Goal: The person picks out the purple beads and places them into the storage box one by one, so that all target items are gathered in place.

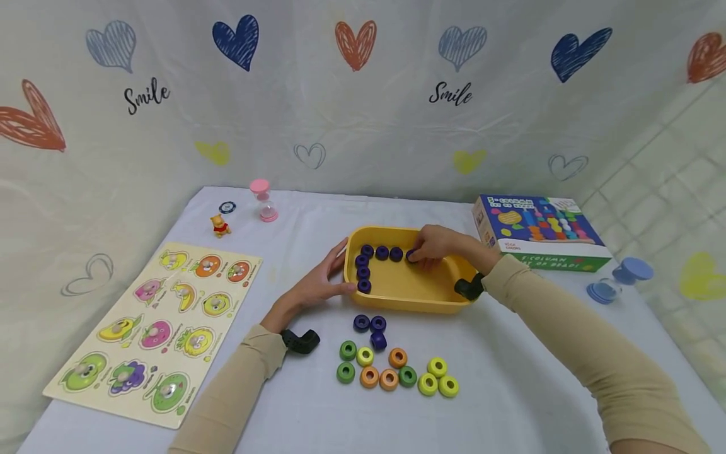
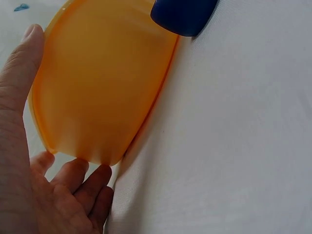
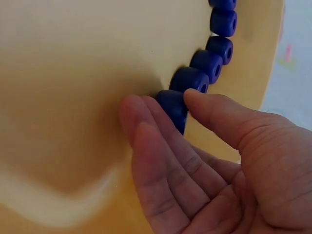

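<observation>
My right hand [image 1: 435, 246] reaches into a yellow tray [image 1: 420, 305]. Its thumb and fingertips pinch a dark blue bead [image 3: 171, 108], at the end of a line of similar beads [image 3: 206, 66] along the tray's far side. That line bends down the left side, as the head view shows. At the tray's left end, my left hand [image 1: 317, 280] touches the outside with spread thumb and fingers; in the left wrist view the fingertips [image 2: 82, 163] rest against the end wall. Three more dark blue beads [image 1: 361, 323] lie on the table in front of the tray.
Green, orange and yellow beads [image 1: 428, 383] lie nearer the front. A fruit puzzle board [image 1: 170, 302] covers the left side, with a bear figure [image 1: 219, 226], a chip [image 1: 227, 207] and a pink sand timer [image 1: 264, 200] behind. A box [image 1: 541, 230] and blue timer [image 1: 618, 280] stand right.
</observation>
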`<move>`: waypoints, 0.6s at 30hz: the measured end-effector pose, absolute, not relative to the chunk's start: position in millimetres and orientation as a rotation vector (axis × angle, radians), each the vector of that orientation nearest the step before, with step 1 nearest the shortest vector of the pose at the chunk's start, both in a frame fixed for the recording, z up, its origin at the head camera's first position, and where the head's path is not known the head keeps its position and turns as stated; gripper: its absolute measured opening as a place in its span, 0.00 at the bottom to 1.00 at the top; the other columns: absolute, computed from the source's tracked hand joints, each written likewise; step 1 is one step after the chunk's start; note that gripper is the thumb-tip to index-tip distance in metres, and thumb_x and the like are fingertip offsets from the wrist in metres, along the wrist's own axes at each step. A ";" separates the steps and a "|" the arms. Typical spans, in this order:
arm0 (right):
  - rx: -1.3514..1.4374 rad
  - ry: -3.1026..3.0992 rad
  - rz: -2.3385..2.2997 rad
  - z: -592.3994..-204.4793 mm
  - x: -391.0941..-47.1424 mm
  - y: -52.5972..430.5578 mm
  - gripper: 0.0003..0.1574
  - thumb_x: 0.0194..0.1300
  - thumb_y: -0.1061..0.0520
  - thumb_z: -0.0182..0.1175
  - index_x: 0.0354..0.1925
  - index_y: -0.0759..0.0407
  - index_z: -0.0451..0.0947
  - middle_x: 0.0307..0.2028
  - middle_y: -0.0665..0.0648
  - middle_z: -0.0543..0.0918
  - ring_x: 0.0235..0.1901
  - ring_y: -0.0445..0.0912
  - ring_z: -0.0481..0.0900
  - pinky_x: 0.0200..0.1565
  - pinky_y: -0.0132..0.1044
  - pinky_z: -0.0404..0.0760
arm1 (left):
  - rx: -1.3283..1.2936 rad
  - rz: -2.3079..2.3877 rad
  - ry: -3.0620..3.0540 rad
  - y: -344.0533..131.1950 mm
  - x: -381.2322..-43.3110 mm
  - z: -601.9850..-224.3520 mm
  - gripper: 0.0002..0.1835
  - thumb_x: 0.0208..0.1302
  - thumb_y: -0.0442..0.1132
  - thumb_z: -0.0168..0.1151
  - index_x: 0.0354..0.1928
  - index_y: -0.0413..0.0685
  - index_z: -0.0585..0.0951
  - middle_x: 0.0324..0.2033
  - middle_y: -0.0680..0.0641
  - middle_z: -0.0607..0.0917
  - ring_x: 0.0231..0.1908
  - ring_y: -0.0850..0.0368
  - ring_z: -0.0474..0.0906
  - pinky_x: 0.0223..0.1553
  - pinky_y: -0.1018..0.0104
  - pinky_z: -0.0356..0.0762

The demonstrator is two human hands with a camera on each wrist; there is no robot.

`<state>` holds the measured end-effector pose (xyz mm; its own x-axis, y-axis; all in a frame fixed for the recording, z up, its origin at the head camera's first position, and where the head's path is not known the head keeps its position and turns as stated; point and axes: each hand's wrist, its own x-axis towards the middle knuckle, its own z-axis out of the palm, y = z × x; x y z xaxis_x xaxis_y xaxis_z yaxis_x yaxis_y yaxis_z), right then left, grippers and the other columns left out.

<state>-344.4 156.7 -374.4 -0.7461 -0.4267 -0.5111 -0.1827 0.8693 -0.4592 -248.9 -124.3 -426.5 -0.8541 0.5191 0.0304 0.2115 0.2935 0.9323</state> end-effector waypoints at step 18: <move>-0.307 2.433 -0.573 -369.9 -338.7 153.6 0.14 0.58 0.60 0.59 0.38 0.72 0.78 0.26 0.61 0.83 0.27 0.49 0.83 0.33 0.37 0.80 | 0.676 1.590 2.288 -124.2 -247.3 -426.0 0.50 0.54 0.42 0.64 0.70 0.57 0.40 0.68 0.48 0.52 0.67 0.55 0.44 0.64 0.49 0.38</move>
<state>-338.7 153.6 -369.9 -0.7848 -0.3465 -0.5139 -0.0809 0.8793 -0.4694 -247.3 -124.2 -426.0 -0.8535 0.5195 0.0406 0.2193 0.2874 0.9324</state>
